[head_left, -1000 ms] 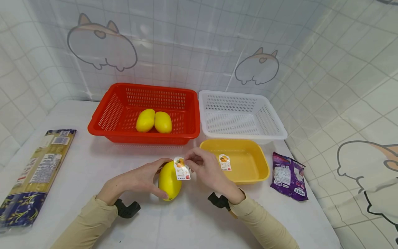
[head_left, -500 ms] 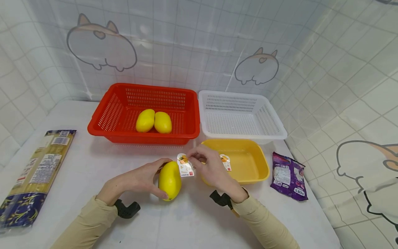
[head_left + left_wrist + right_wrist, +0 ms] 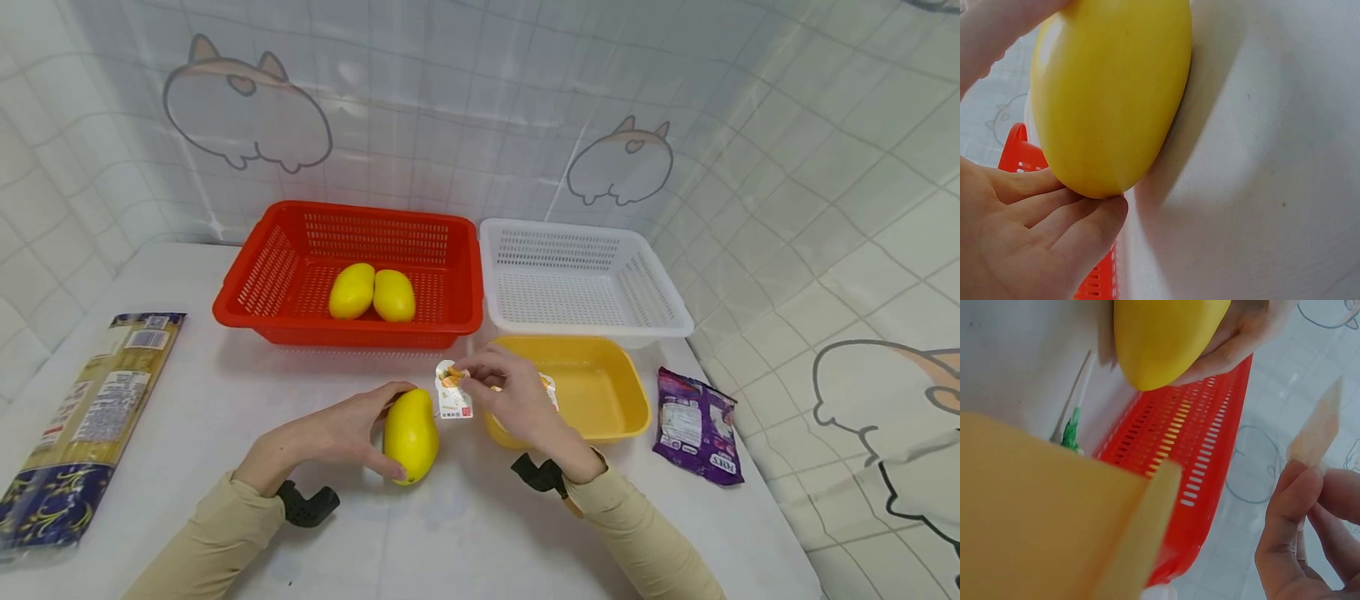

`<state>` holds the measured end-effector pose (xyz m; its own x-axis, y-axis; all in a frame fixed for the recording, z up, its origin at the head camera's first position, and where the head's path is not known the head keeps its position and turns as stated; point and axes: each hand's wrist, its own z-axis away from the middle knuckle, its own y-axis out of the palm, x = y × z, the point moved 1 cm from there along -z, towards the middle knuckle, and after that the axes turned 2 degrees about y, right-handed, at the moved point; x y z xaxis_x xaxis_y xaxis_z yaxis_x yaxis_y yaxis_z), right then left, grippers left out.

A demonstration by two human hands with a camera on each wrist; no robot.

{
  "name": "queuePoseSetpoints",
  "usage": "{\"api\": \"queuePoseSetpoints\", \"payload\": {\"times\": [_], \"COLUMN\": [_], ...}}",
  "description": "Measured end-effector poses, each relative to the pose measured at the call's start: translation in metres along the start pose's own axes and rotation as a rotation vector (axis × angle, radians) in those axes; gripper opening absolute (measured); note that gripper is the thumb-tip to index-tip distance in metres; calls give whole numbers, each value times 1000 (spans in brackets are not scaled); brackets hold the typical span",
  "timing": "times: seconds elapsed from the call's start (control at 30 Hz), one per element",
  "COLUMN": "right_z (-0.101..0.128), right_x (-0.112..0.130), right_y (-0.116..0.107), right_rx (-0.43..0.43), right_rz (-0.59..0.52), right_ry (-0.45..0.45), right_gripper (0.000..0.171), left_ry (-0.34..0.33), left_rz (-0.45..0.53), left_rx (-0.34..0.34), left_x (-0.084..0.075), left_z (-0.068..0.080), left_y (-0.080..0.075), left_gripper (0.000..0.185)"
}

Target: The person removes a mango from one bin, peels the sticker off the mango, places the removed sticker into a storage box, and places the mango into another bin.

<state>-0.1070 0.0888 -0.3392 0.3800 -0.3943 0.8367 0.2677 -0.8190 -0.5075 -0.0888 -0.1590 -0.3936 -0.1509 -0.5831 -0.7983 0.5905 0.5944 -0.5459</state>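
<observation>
On the white table lies a yellow mango [image 3: 411,437], its ends between the thumb and fingertips of my left hand [image 3: 341,433]. In the left wrist view, several fingers touch the rounded end of the fruit [image 3: 1110,100]. My right hand [image 3: 521,404] pinches the top of a small white label [image 3: 454,400] printed with orange fruit. In the right wrist view the label [image 3: 1317,428] is raised between thumb and finger, apart from the mango. Partly hidden behind my right hand, a similar label [image 3: 552,393] shows at the yellow tub [image 3: 607,400].
Behind stands a red basket [image 3: 348,336] with two more mangoes [image 3: 372,293]. To its right is a white basket [image 3: 585,327]. A purple snack bag [image 3: 697,427] lies at the right, and a long clear package [image 3: 93,425] at the left.
My right hand has carried the label from over the mango up and to the right, off the fruit. My left hand and the mango have not moved.
</observation>
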Motion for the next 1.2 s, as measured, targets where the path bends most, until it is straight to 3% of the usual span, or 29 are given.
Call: {"api": "queuePoseSetpoints", "payload": {"times": [0.33,0.57,0.9,1.2], "right_z": [3,2,1,2], "right_x": [-5,-9,-9,-13], "right_y": [-13,-25,-36,-41], "right_rx": [44,44,54,56], "right_rz": [-14,-14,45,87], "right_ry": [28,46,102,82], "right_gripper": [15,17,19,23], "left_ry": [-32,-17,-15,-23], "left_rz": [-10,-6,5,4], "left_rx": [-9,-8,-6,-3], "left_x": [-1,0,0,0], "left_z": [0,1,1,2], "left_y": [0,0,0,1], "left_gripper": [110,110,110,109]}}
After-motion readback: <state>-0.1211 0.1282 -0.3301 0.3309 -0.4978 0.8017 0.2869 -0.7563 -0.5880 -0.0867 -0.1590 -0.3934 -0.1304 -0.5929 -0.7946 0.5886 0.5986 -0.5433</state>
